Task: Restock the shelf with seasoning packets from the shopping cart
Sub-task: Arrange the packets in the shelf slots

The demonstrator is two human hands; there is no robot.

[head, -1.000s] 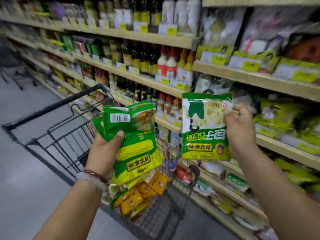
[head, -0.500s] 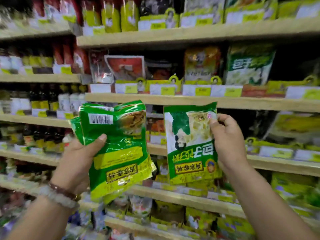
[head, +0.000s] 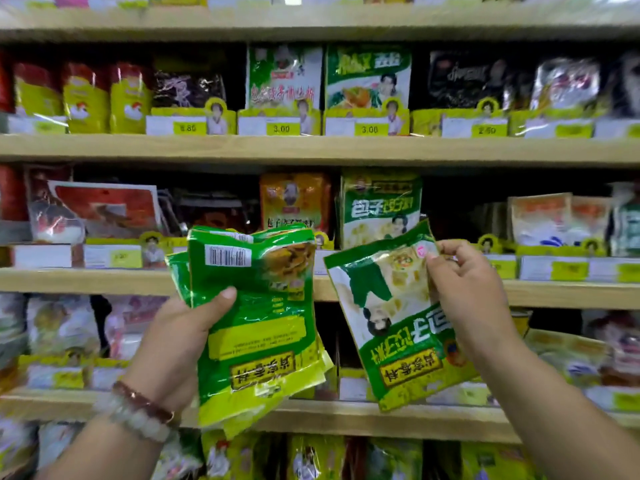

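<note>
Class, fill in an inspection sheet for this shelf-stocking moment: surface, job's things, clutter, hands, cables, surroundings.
Surface: wooden shelf, price tags along its edge.
Job's things: stack of green packets, barcode side out; single green packet, upside down and tilted; matching packet on shelf.
Clutter: nothing seen.
Hands: left hand grips the stack; right hand pinches the single packet's corner.
Cables: nothing seen.
Surroundings: stocked shelves above and below; beaded bracelets on left wrist.

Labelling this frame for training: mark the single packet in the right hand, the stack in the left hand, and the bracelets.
single packet (head: 391,327): head view, printed front.
stack (head: 256,327): head view, top packet's back.
bracelets (head: 138,412): head view, beads on left wrist.
</note>
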